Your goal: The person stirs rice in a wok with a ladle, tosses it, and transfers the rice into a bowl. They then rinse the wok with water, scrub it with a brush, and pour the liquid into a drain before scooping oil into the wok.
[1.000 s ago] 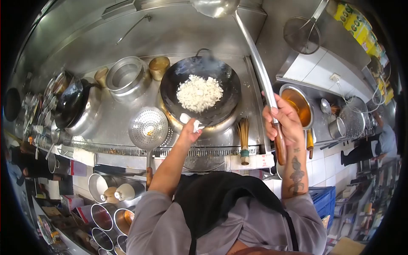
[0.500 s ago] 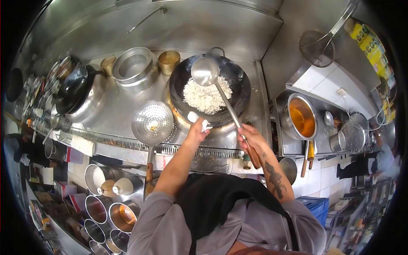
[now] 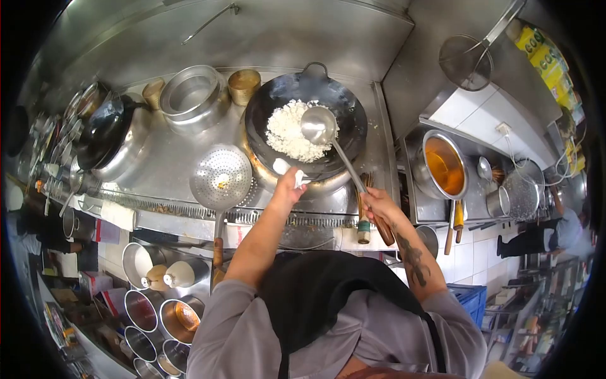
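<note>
Just beyond the black apron (image 3: 315, 290), in the right hand (image 3: 380, 203), a long ladle (image 3: 348, 165), gripped tightly round the top of its wooden handle (image 3: 384, 231), butt end pointing back toward the body. Just beside that hand, a bundled brush (image 3: 364, 228), partly behind it; contact impossible to tell. A little farther forward, in the left hand (image 3: 289, 189), a folded white cloth (image 3: 281, 167), bunched tight against the near edge of the wok (image 3: 348, 104); any grip on a handle underneath hidden. On the stove top (image 3: 148, 174), the wok itself: probably heavy, rigid and hot, slick along the rim, best taken through cloth at the near edge. Inside, in a mound at the middle, white rice (image 3: 284, 129): likely light, soft and loose, apt to scatter or stick, better turned with metal than pressed hard. Over the right part of the mound, the ladle's round scoop (image 3: 319, 125); likely stiff and front-heavy, best held on the wood. Compared with half a second ago, scoop shifted from the far side of the rice to the right and nearer; compared with a full second ago, down from high above; left hand and cloth unchanged at the rim. Farther off, past the wok's far loop (image 3: 314, 62), a bare metal back wall (image 3: 303, 35).
</note>
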Motion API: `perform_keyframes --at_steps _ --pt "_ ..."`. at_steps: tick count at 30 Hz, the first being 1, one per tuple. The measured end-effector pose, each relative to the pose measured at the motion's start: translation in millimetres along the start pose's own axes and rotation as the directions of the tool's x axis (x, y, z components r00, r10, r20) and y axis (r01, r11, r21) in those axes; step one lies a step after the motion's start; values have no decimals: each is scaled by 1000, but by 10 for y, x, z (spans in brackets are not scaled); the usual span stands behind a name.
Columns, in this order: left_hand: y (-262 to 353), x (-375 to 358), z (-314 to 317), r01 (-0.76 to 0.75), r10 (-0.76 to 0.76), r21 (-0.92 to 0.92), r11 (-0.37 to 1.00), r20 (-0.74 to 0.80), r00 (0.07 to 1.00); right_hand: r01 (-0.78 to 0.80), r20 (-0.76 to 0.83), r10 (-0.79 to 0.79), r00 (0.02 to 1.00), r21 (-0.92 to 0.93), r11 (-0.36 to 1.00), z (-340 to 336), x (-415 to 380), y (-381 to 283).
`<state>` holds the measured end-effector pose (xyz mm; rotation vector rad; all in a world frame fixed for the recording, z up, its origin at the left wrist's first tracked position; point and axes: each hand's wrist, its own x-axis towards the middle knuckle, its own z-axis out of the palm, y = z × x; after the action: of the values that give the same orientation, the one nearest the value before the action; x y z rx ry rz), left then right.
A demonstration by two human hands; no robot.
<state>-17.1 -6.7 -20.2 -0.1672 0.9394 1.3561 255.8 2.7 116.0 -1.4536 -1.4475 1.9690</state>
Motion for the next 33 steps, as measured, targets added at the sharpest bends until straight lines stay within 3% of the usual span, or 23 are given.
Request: perform_keyframes --at_steps 2,6,9,12,13,15,18,21,23,25,27,28,29,30,32,33 --pt "31 10 15 -7 7 -8 1000 -11 1000 37 -16 -40 999 -180 983 34 26 -167" --pt "30 27 21 -4 4 -5 1000 5 1000 76 -22 -78 997 -102 992 126 -256 -311" --pt "28 -40 43 14 -14 5 1000 -33 999 -10 20 10 1000 19 1000 -95 -2 -54" --pt "55 -33 38 7 -8 -19 1000 -43 999 161 -126 -249 960 -478 863 -168 169 -177" --pt "43 -2 17 6 -6 -20 1000 -27 1000 162 -122 -248 961 -477 864 -187 252 -208" --pt "20 7 20 9 -9 -17 1000 -8 1000 119 -251 -398 882 -700 704 -276 443 -268" --pt "65 -68 75 13 -13 -7 1000 -19 1000 140 -300 -415 859 -642 754 -86 754 -518" --pt "71 -92 98 30 -30 -15 999 -22 999 254 -146 -389 910 -544 800 47 1516 -67" --pt "75 -25 39 47 -47 -9 999 30 998 237 -67 -321 945 -537 810 312 1221 -40" --pt "90 -9 15 52 -52 -1 999 27 998 462 130 -558 819 -727 508 250 849 39" --pt "116 6 19 55 -55 7 998 30 998 630 304 -728 615 -744 222 -101 551 221" --pt "121 12 16 58 -58 -5 998 35 998 394 203 -516 832 -872 291 -54 98 -107" --pt "117 11 15 62 -61 -17 998 39 997 128 49 -267 963 -950 286 11 -361 -470" --pt "105 -12 32 62 -61 -19 998 38 997 128 51 -265 963 -950 285 -71 -361 -439" --pt "60 -177 117 45 -46 -23 999 -4 999 73 60 -369 927 -997 21 -223 -367 -295" --pt "-50 -333 161 55 -55 -16 998 -2 998 63 48 -366 929 -998 29 -236 -384 -228"
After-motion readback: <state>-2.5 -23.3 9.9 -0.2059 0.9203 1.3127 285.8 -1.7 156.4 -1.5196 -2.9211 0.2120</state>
